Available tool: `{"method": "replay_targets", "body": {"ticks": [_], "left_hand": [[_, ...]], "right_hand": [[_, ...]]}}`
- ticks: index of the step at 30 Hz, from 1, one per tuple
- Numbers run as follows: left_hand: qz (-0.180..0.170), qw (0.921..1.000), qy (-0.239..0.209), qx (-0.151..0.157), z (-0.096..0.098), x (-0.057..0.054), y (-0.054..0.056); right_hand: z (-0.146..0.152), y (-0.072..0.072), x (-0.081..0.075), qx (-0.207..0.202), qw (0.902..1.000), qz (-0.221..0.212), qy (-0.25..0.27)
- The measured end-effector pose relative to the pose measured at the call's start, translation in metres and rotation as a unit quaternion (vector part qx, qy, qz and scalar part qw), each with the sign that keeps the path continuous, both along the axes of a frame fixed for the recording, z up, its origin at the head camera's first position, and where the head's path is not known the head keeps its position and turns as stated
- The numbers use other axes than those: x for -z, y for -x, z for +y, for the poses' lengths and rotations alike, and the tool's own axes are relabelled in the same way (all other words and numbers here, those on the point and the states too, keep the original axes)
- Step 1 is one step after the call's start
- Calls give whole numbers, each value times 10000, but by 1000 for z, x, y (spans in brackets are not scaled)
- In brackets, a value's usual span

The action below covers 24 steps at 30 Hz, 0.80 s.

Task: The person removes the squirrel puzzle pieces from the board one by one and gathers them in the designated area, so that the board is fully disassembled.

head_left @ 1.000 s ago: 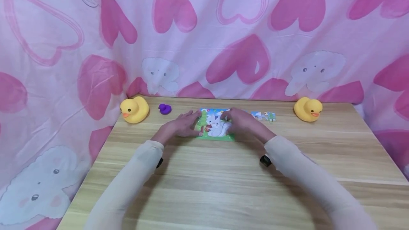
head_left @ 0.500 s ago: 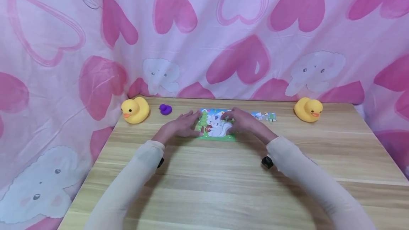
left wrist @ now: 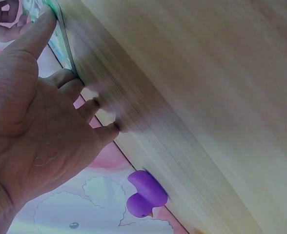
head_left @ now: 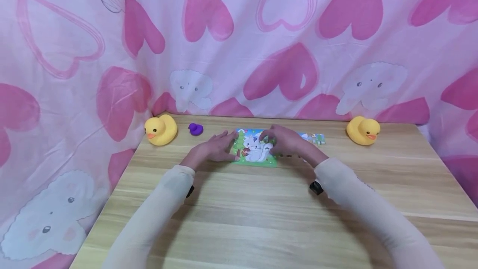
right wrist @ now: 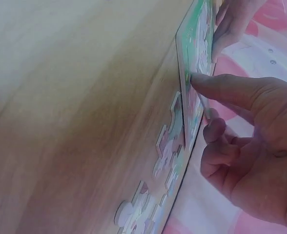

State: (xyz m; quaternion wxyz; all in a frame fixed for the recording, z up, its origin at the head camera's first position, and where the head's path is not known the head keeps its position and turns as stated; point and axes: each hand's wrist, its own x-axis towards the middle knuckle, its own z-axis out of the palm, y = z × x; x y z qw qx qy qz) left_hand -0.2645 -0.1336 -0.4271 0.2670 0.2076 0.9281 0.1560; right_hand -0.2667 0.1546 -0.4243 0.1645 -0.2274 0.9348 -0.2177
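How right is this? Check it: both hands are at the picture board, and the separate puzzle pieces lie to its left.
Wrong side: the head view shows the separate puzzle pieces lying to the right of the picture board. The left hand and right hand are both at the board.

There's the right cuff (head_left: 324, 170), smooth and pale, and running back from it a long right sleeve (head_left: 366, 204) in the same off-white cloth, lightly creased! Just beside that cuff, a small black block (head_left: 316, 187), squarish. Beyond the cuff, a bare right hand (head_left: 287, 141). And left of the cuff, the left sleeve (head_left: 147, 211), matching off-white, a dark wrist piece (head_left: 189, 191) on its cuff-facing side, then a bare left hand (head_left: 218, 146)!
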Motion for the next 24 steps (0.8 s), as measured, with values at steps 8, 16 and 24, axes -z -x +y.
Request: {"method": "replay_targets", "body": {"ticks": [8,16,24], "left_hand": [[30,9999,-57,96,0,2,-2],[82,9999,-36,93,1,-2,0],[23,9999,-94,76,1,-2,-1]], "right_hand": [[27,-10,10,80,9974,503,511],[86,-30,8,390,9961,409,678],[142,-48,5,646,9960,512,347]]}}
